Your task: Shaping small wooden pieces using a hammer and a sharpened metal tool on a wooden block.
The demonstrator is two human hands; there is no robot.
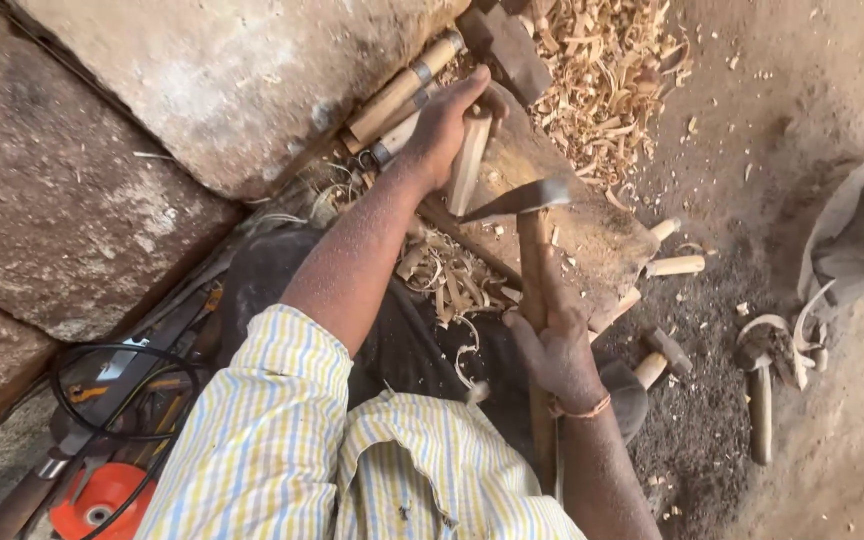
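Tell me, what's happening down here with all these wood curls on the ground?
A person is shaping wood by hand. The left hand stands a pale wooden stick upright on a worn chopping block. The right hand grips the handle of an adze-like tool, its blade right beside the stick. Wood shavings lie scattered around the block, finished pegs rest on the dirt nearby, and wooden-handled tools lean against a big stone slab.

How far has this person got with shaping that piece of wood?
Done: plenty has been cut away, judging by the wood shavings heaped around the chopping block. In hand: the left hand steadies the pale wooden piece upright on the block while the right hand holds the adze against it. Left: the piece looks roughly hewn, so probably more trimming.
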